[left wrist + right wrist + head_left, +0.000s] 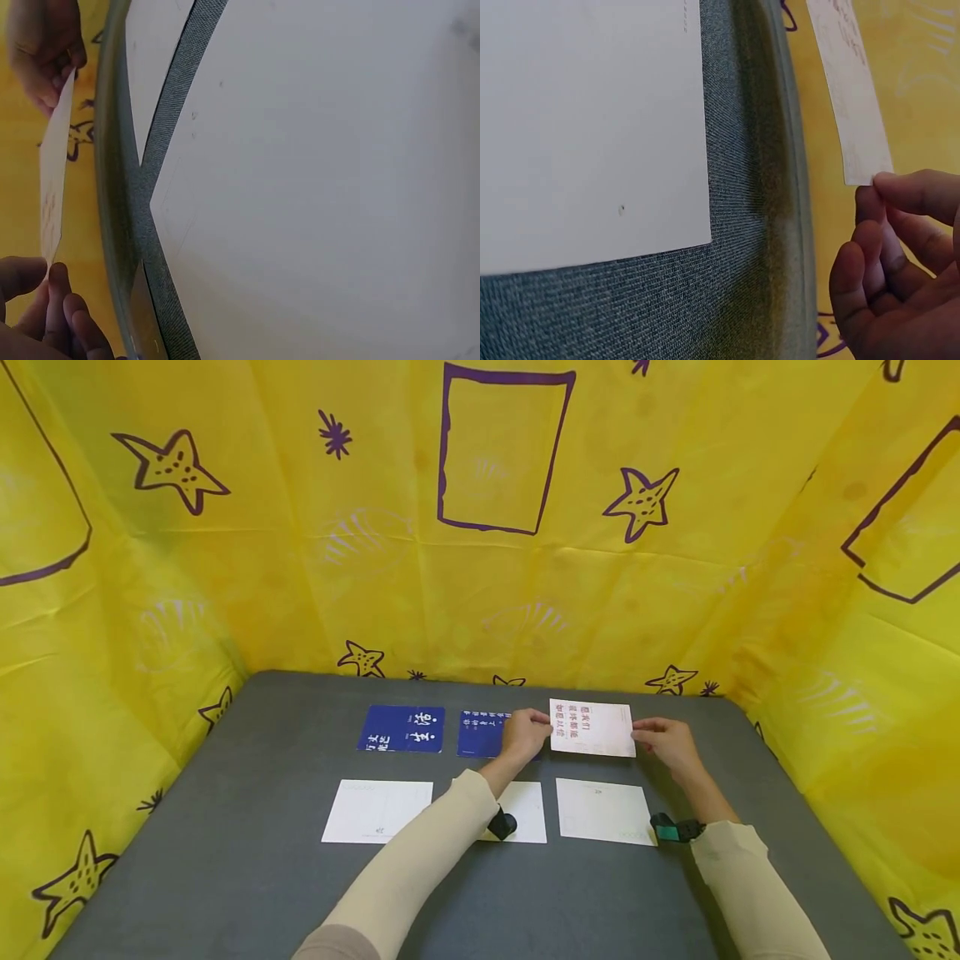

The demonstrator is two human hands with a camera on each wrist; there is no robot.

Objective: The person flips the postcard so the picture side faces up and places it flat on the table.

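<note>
A pale pink postcard (600, 731) with reddish writing is held up off the far right of the table. My left hand (523, 735) pinches its left edge between thumb and fingers, and my right hand (667, 743) pinches the right edge. In the left wrist view the postcard (57, 169) appears nearly edge-on, a hand at each end. The right wrist view shows thumb and forefinger of the right hand (900, 262) gripping a corner. Beneath my left hand lies a blue postcard (476, 739) with white writing, partly covered by that hand.
Another blue postcard (405, 729) lies at the back left. In the nearer row are a white card (375, 810) at left, a white card (528, 810) partly behind the left forearm, and a white card (606, 810) at right. A yellow patterned cloth (360, 577) surrounds the grey table (225, 860).
</note>
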